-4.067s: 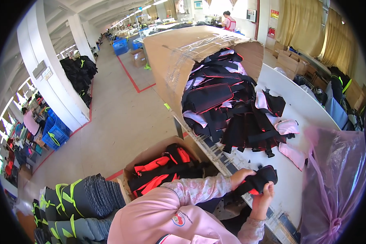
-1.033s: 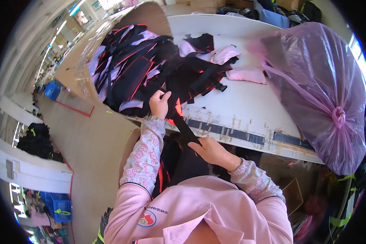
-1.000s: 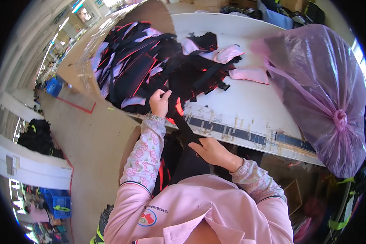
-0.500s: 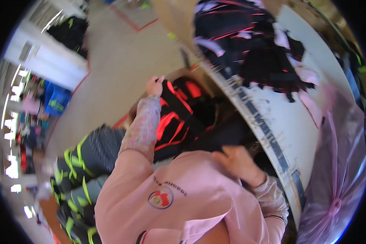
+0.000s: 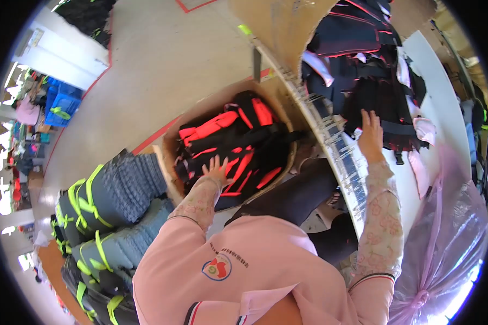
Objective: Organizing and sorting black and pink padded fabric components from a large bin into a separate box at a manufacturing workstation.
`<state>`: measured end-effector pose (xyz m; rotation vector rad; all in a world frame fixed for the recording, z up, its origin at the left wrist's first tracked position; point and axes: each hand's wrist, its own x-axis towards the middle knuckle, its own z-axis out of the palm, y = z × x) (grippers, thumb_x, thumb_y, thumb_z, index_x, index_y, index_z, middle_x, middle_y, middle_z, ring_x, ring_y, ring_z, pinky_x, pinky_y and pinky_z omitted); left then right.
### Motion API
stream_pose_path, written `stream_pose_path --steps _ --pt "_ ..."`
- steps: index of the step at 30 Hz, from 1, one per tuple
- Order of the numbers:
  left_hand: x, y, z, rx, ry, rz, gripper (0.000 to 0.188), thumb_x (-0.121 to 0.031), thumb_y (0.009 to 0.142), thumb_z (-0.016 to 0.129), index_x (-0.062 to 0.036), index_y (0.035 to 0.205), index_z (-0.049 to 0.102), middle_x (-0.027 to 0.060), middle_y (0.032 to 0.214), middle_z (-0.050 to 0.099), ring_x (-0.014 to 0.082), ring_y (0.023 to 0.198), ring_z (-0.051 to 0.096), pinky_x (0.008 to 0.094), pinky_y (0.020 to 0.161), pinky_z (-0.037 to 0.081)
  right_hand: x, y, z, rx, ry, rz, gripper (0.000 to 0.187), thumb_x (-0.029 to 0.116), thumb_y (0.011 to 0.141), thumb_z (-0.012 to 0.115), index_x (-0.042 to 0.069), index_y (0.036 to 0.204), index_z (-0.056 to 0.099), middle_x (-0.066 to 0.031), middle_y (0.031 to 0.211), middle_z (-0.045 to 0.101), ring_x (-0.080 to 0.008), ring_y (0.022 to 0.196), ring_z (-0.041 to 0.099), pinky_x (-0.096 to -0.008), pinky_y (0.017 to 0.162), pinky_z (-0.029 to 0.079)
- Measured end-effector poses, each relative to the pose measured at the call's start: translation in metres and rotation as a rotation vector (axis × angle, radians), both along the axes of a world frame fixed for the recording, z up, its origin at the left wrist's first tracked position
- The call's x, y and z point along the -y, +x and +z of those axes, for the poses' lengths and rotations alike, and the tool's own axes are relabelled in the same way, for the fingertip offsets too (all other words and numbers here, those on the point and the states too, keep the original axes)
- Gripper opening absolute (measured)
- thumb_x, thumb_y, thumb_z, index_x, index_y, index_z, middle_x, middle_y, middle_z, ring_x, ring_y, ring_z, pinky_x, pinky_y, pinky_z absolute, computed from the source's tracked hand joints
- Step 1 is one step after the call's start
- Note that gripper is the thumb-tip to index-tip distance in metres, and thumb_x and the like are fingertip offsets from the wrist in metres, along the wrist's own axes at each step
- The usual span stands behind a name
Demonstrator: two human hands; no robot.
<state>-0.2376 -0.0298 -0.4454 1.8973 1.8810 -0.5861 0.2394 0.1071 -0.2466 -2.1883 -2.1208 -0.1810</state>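
My left hand [image 5: 217, 171] is spread on top of black and bright red sewn pieces [image 5: 206, 127] that fill an open cardboard box [image 5: 171, 157] on the floor, at the middle of the view. Its fingers are apart and grip nothing. On the right, my right hand [image 5: 371, 136] reaches over the white tabletop [image 5: 417, 59] with fingers outstretched. It is at the near edge of a pile of black pieces with red edging [image 5: 352, 40], some with pale pink parts. Whether its fingertips touch the pile, I cannot tell.
Dark grey bundles [image 5: 119, 189] tied with yellow-green strips stand to the left of the box. A knotted, see-through purple plastic bag [image 5: 434, 260] is at the lower right. A cardboard sheet [image 5: 282, 27] rises beside the table's far end. Blue crates [image 5: 65, 105] stand far left.
My left hand has let go of the black and red piece, which now lies in the box. My right hand has moved from in front of my body to the pile on the table.
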Motion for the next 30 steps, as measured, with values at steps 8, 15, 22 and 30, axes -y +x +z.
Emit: stream_pose_path --steps 8,15,22,30 --pt "-0.042 -0.006 -0.053 -0.176 -0.456 -0.026 0.104 -0.065 0.066 0.064 -0.0223 0.145 0.011 0.0136 0.15 0.012 0.0335 0.134 0.023 0.0528 0.103 0.029 -0.011 0.026 -0.021 0.121 -0.011 -0.003 0.051 0.0 0.079 0.053 0.011 0.128 0.045 -0.0142 0.108 0.062 -0.0296 0.092 0.063 -0.0379 0.075 0.051" --pt "-0.18 -0.043 -0.037 0.15 -0.542 -0.127 0.077 -0.063 0.072 0.06 -0.0095 0.127 0.051 0.0203 0.129 0.048 0.0317 0.115 0.051 0.0436 0.096 0.041 0.015 -0.009 0.011 -0.215 -0.082 0.211 0.014 0.021 0.077 0.064 0.009 0.083 0.064 -0.0113 0.08 0.064 -0.0317 0.077 0.061 -0.041 0.066 0.048" --pt "-0.105 0.184 0.205 1.366 0.049 -0.294 0.018 -0.02 0.085 0.064 -0.0059 0.095 0.062 0.0061 0.083 0.064 0.0137 0.073 0.062 0.0283 0.064 0.049 0.157 0.014 0.034 -0.444 -0.023 0.03 0.017 0.007 0.068 0.073 0.001 0.076 0.059 -0.0101 0.08 0.059 -0.0278 0.072 0.056 -0.0362 0.063 0.046" --pt "-0.009 0.34 0.199 1.156 0.392 -0.854 0.057 -0.034 0.068 0.074 -0.0115 0.117 0.054 0.0135 0.112 0.051 0.0333 0.111 0.045 0.0442 0.093 0.037 0.23 -0.013 0.016 -1.275 0.439 -0.467 0.007 0.006 0.081 0.065 0.001 0.082 0.06 -0.0016 0.075 0.06 -0.0079 0.066 0.053 -0.0226 0.057 0.043"
